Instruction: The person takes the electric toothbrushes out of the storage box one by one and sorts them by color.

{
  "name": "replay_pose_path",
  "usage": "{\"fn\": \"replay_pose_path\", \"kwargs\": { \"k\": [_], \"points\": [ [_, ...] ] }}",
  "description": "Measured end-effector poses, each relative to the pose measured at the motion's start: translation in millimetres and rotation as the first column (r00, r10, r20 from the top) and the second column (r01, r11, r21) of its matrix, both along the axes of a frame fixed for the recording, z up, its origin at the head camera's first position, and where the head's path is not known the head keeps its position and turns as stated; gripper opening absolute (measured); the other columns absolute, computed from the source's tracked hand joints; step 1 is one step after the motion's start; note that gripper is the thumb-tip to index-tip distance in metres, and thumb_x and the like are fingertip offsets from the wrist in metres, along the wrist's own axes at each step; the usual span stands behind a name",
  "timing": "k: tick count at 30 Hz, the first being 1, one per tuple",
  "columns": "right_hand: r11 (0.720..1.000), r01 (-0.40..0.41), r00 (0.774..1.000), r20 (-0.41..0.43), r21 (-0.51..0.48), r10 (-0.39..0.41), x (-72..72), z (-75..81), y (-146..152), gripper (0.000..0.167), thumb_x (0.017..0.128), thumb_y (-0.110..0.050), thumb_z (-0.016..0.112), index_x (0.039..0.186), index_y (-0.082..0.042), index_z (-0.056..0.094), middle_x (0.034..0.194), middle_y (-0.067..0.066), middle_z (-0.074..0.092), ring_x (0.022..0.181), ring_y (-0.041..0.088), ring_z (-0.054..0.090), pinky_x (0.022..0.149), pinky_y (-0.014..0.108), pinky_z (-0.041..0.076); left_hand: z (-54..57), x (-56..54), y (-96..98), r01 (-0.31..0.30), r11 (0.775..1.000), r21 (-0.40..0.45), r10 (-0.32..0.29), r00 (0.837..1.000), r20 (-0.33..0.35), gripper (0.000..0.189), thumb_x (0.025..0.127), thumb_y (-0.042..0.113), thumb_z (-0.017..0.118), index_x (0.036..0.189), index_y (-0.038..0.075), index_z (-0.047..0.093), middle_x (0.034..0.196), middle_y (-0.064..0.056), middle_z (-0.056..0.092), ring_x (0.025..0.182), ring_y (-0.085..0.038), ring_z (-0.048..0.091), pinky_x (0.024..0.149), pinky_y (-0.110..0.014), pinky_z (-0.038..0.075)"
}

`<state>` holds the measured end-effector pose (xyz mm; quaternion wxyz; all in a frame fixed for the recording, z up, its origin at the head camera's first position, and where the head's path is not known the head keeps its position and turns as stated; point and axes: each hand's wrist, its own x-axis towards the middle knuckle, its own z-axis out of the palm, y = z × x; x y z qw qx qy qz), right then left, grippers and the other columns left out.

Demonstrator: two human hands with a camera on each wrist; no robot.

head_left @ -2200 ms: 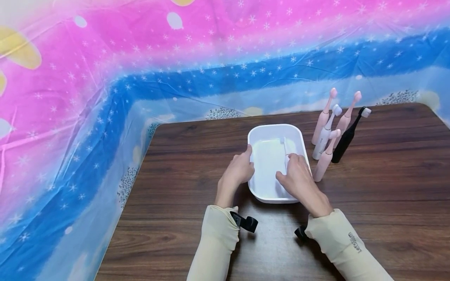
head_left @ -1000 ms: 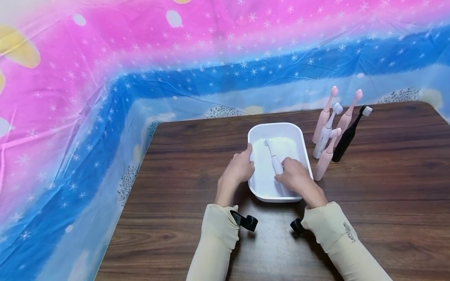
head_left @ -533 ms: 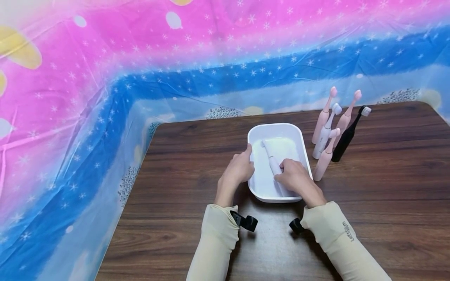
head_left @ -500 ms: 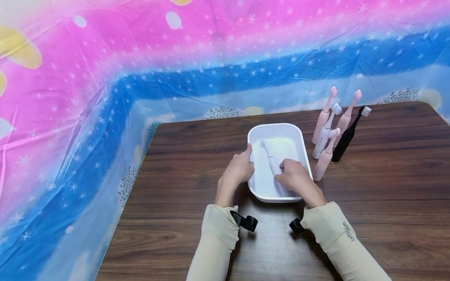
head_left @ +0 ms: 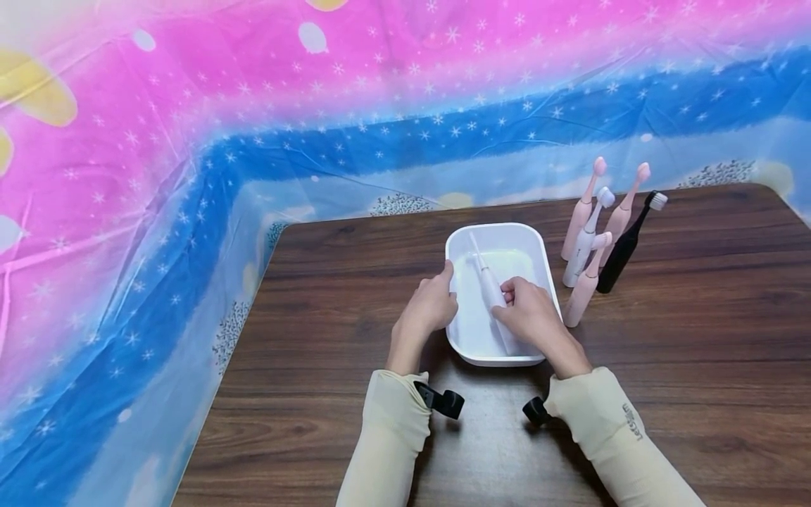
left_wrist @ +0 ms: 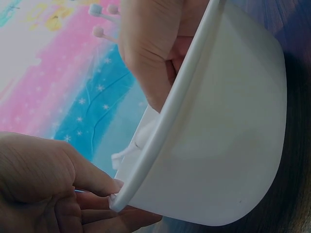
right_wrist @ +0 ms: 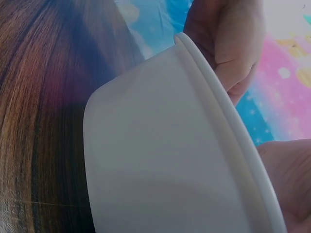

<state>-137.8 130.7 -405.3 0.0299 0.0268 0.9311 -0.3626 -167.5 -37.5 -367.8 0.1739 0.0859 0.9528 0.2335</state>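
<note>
In the head view, a white tub [head_left: 497, 362] stands on the table. My left hand [head_left: 426, 307] holds its left rim, with the thumb over the edge; the left wrist view shows that thumb and fingers [left_wrist: 97, 221] pinching the rim. Inside the tub, my right hand [head_left: 533, 315] grips a white electric toothbrush [head_left: 489, 287] by its handle, thumb on the near side. The brush slants, its head toward the back left wall and its base toward the front right. In the right wrist view the tub wall [right_wrist: 160, 141] hides the brush.
Right of the tub, several electric toothbrushes stand upright: pink ones [head_left: 581, 296], a white one [head_left: 579, 257] and a black one [head_left: 621, 257]. They are close together, the nearest beside the tub's right rim. The dark wooden table [head_left: 317, 317] meets a patterned cloth [head_left: 355, 155] behind.
The right hand has brought the white toothbrush from the tub's right side to its middle, tilting its head leftward. In the last half second it shifts slightly toward the back. The left hand stays put.
</note>
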Motion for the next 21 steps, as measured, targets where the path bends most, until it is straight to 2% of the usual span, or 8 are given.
{"fn": "replay_pose_path", "kwargs": {
  "k": [7, 21],
  "points": [
    [0.998, 0.024, 0.999, -0.034, -0.053, -0.026, 2.2, 2.6, -1, 0.036, 0.083, -0.017, 0.066, 0.113, 0.001, 0.059, 0.098, 0.012, 0.063, 0.09, 0.024, 0.057, 0.083, 0.038, 0.044, -1.1, -0.1, 0.1, -0.001, 1.0, 0.001, 0.001, 1.0, 0.0, 0.059, 0.1, 0.016, 0.041, 0.154, 0.013, 0.017, 0.148, -0.013, 0.042, 0.127, -0.025, 0.05, 0.1, -0.039, 0.043],
    [0.98, 0.039, 0.99, -0.128, -0.193, -0.065, 7.5, 11.8, 2, 0.04, 0.086, -0.014, 0.066, 0.121, 0.002, 0.057, 0.106, 0.016, 0.062, 0.094, 0.026, 0.059, 0.086, 0.04, 0.049, -1.2, -0.2, -0.3, 0.0, 1.0, -0.007, 0.0, 1.0, 0.004, 0.059, 0.101, 0.017, 0.04, 0.155, 0.014, 0.016, 0.149, -0.012, 0.042, 0.132, -0.028, 0.045, 0.103, -0.041, 0.04]
  ]
}}
